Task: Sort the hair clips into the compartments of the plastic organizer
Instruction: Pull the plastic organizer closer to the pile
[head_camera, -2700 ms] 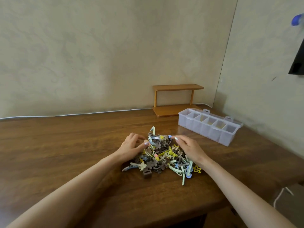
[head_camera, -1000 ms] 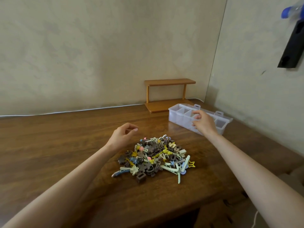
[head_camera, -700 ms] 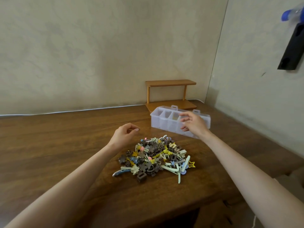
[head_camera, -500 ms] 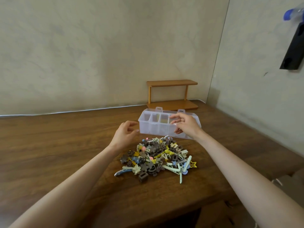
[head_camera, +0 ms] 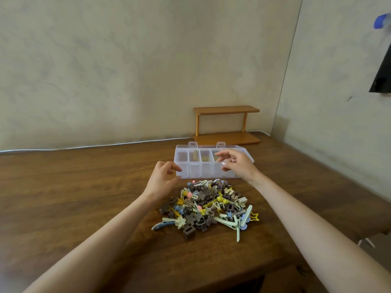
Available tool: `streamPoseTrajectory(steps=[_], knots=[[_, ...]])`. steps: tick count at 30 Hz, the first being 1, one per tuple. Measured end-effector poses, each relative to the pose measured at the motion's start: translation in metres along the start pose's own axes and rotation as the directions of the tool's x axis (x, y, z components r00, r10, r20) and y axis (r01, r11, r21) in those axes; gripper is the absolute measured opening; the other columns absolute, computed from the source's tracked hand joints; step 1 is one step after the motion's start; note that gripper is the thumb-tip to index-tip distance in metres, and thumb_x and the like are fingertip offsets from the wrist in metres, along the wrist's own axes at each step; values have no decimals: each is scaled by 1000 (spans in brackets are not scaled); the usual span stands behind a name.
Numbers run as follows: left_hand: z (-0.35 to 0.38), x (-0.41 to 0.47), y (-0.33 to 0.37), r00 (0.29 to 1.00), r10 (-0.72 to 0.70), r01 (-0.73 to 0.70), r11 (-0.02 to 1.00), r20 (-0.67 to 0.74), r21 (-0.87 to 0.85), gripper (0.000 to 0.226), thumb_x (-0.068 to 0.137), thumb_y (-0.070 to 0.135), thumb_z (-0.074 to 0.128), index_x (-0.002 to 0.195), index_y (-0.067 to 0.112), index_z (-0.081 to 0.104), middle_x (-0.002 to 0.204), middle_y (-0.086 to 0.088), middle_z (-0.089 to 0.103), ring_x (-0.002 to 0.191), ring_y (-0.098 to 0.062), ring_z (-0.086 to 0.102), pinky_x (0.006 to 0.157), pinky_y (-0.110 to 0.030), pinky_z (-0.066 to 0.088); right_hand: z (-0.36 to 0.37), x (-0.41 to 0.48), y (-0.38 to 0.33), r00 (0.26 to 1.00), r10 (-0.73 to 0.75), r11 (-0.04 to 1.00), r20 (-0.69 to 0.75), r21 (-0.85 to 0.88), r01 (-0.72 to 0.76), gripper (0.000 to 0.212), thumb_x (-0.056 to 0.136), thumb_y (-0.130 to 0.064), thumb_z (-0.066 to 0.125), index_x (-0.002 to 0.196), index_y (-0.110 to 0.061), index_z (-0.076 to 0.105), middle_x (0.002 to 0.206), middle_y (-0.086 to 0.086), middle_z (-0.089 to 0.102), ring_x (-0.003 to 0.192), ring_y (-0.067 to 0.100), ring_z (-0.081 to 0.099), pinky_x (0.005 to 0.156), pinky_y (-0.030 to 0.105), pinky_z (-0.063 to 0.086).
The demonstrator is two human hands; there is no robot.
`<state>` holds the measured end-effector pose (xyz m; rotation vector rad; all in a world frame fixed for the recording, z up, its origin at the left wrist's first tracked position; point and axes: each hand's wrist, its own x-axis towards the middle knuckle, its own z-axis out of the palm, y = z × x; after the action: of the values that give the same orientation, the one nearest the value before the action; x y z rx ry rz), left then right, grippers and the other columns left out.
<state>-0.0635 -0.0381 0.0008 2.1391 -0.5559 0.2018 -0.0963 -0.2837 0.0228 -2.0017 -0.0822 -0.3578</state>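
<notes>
**Mia:** Where is the box?

**Tom:** The plastic organizer (head_camera: 196, 168) sits on the table (head_camera: 74, 187), just behind the pile of hair clips (head_camera: 209, 208). It is see-through, with a row of little rooms and two tabs at the back.

**Mia:** Who holds it?

**Tom:** The right hand (head_camera: 238, 166) curls over its front wall. I can't tell if it pinches. The left hand (head_camera: 163, 180) is loose, with its tips at the left corner.

**Mia:** What now?

**Tom:** I think it should be set straight and flat, near the clips but not on them.
</notes>
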Motion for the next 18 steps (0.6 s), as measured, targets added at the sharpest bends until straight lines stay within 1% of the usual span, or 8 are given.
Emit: streamPoseTrajectory(steps=[2, 4, 7, 9, 11, 13, 15, 18], knots=[[1, 1, 0, 1000, 12, -13, 998, 14, 62, 10, 85, 16, 62, 92, 21, 58, 105, 1, 53, 94, -12, 55, 78, -24, 50, 0, 1, 0, 1000, 6, 1000, 9, -12, -6, 32, 88, 9, 50, 111, -10, 62, 103, 14, 61, 80, 9, 58, 70, 19, 55], [3, 1, 0, 997, 17, -27, 991, 76, 128, 8, 85, 18, 62, 93, 20, 59, 100, 1, 58, 88, -11, 57, 74, -24, 52, 4, -2, 0, 1000, -3, 996, -15, -88, 2, 36, 88, 6, 52, 116, -15, 60, 108, 8, 60, 76, 7, 55, 71, 20, 54], [8, 4, -1, 989, 13, -38, 984, 146, 172, 10, 87, 21, 61, 97, 20, 62, 101, 2, 63, 89, -10, 59, 79, -30, 54, 21, -11, -2, 972, -189, 922, -141, -365, 126, 36, 88, -2, 56, 117, -22, 60, 110, -4, 58, 67, 4, 52, 65, 18, 50], [12, 7, -1, 987, 7, -36, 983, 161, 180, 12, 89, 19, 58, 99, 18, 64, 103, 1, 64, 90, -10, 59, 79, -27, 52, 33, -13, -7, 967, -236, 838, -92, -523, 155, 22, 92, -11, 55, 108, -23, 66, 105, -9, 60, 70, 2, 53, 63, 14, 44], [14, 8, -3, 989, -18, -6, 987, 145, 159, 15, 91, 16, 54, 103, 16, 64, 105, 1, 64, 92, -9, 57, 78, -21, 47, 42, -11, -8, 994, -112, 730, 11, -678, 90, 16, 93, -25, 56, 99, -24, 71, 103, -10, 67, 84, 5, 59, 68, 17, 43], [14, 7, -6, 991, -48, 32, 992, 125, 125, 18, 92, 14, 51, 105, 17, 64, 107, 2, 63, 96, -9, 56, 79, -20, 44, 47, -9, -5, 999, 3, 646, 48, -763, 35, 22, 90, -38, 59, 93, -21, 74, 96, -8, 71, 85, 9, 62, 68, 23, 44], [12, 6, -10, 991, -65, 54, 993, 115, 103, 20, 93, 13, 49, 106, 18, 63, 108, 2, 62, 99, -10, 55, 83, -21, 44, 50, -7, -4, 999, 39, 637, 36, -771, 3, 25, 88, -42, 61, 90, -21, 74, 91, -8, 71, 78, 8, 60, 66, 24, 42], [8, 7, -15, 991, -84, 77, 994, 100, 75, 21, 94, 12, 48, 106, 17, 63, 109, 2, 61, 100, -8, 53, 83, -21, 41, 50, -4, -4, 998, 60, 687, 22, -726, -25, 18, 87, -38, 64, 86, -23, 73, 91, -9, 70, 77, 6, 57, 72, 27, 49]])
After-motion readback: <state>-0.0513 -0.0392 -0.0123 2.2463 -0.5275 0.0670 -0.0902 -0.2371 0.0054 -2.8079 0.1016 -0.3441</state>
